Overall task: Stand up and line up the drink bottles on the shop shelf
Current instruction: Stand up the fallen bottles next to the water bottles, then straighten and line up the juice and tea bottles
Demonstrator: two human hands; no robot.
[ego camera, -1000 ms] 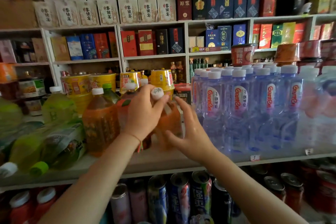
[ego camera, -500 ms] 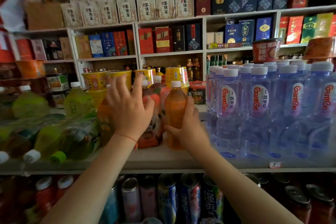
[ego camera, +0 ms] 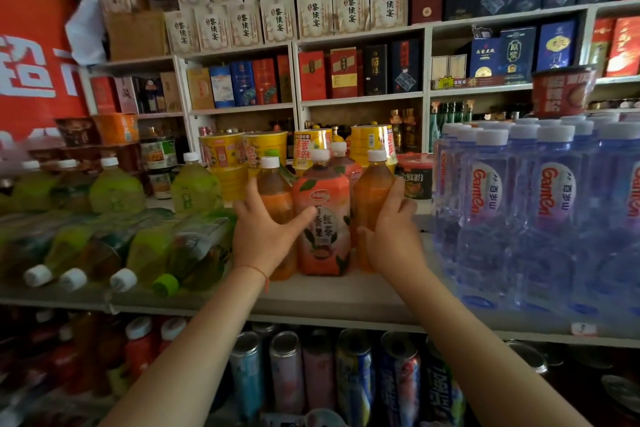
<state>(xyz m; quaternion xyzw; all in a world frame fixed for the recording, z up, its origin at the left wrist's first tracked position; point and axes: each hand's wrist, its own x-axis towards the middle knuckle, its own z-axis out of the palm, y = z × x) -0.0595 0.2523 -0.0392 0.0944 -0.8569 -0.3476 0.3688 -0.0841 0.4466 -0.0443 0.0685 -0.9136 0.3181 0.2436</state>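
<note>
Since half a second ago, both hands have been brought lower and closer around a cluster of upright tea bottles, and a peach-labelled red tea bottle (ego camera: 323,222) now stands at the front of that cluster. On the shop shelf (ego camera: 346,298), a large block of upright water bottles (ego camera: 554,215) is seen to the right, well lined up. To the left, several green tea bottles (ego camera: 138,253) are lying on their sides with caps toward the shelf edge; more of them are standing behind.

Both forearms are stretched forward and upward from the bottom of the view. The left hand (ego camera: 263,236) is spread with straight fingers, its thumb laid against the peach label and its fingers reaching past an amber tea bottle (ego camera: 275,198) on the cluster's left. The right hand (ego camera: 393,236) is pressed with straight, relaxed fingers against the side of an orange-coloured tea bottle (ego camera: 372,198) on the cluster's right. Nothing is gripped by either hand. A red thread bracelet (ego camera: 258,272) is worn on the left wrist.
</note>
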